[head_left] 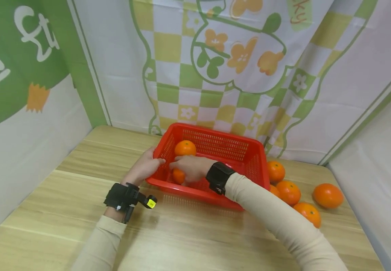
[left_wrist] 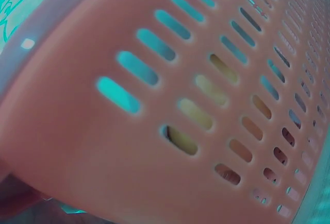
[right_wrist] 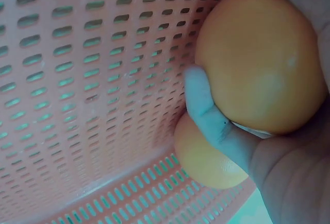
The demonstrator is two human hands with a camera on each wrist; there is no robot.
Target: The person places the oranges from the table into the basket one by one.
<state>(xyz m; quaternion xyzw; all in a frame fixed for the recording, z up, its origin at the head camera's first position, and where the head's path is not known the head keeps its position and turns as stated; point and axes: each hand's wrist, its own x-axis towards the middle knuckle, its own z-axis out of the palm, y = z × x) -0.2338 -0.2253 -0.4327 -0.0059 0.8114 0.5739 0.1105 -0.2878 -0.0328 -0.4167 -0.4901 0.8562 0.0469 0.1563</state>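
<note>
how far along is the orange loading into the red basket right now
Done: one orange already sits in the basket. In hand: the right hand holds another orange low inside the basket, beside one more orange on the floor, while the left hand grips the basket's left wall. Left: five oranges lie on the table to the basket's right.

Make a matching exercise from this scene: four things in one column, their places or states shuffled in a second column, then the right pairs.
1. left hand
2. right hand
3. red basket
4. loose oranges

A. on the wooden table, right of the basket
B. grips the basket's left rim
C. holds an orange inside the basket
D. already has oranges in it

Pairs: 1-B, 2-C, 3-D, 4-A
</note>
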